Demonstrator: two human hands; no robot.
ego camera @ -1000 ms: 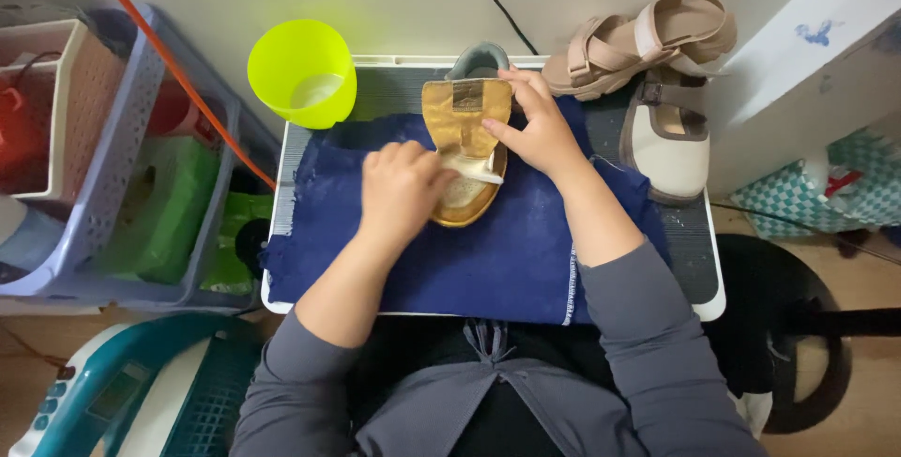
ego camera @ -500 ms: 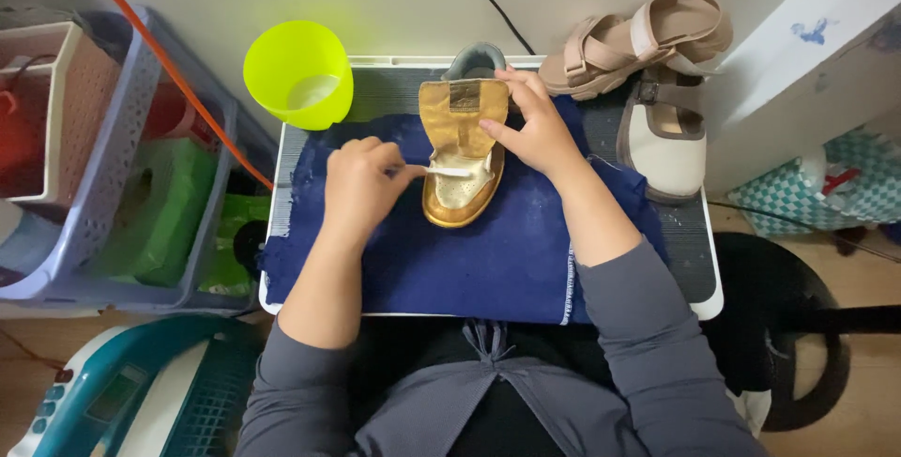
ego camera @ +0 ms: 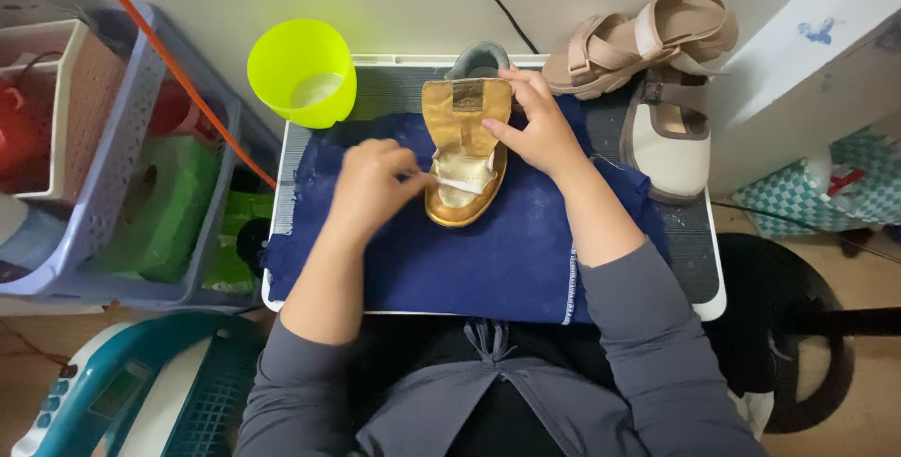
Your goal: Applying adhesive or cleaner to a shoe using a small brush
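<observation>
I'm seeing the gold shoe [ego camera: 465,152] lying lengthwise away from me; right hand [ego camera: 540,129] is pressing its side, left hand [ego camera: 371,185] pinching a white wipe [ego camera: 460,182] at its opening.

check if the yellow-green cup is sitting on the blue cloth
No, the yellow-green cup stands off the blue cloth, beyond the tray's far left corner.
</observation>
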